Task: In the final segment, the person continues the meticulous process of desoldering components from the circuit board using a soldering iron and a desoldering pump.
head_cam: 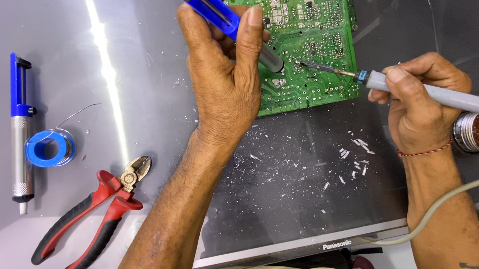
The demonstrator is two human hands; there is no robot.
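Two tools meet over the board (309, 48), upper middle of the frame: left hand (225, 80) wraps its grip around a pump (221, 14), right hand (418, 104) pinches the iron (429, 93). Both look light and rigid; the board seems fragile, best held by its edges. Open room lies lower middle, cutters (91, 220) lower left.

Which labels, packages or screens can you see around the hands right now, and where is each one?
Flat screen panel: lies face down under everything, a wide dark and silvery sheet serving as the work surface.
Printed mark: small white lettering on the panel's grey front edge, bottom centre.
Solder spool: round blue reel, left of the left hand; no label readable.
Round tin: open, silver with amber contents, beside the right hand.
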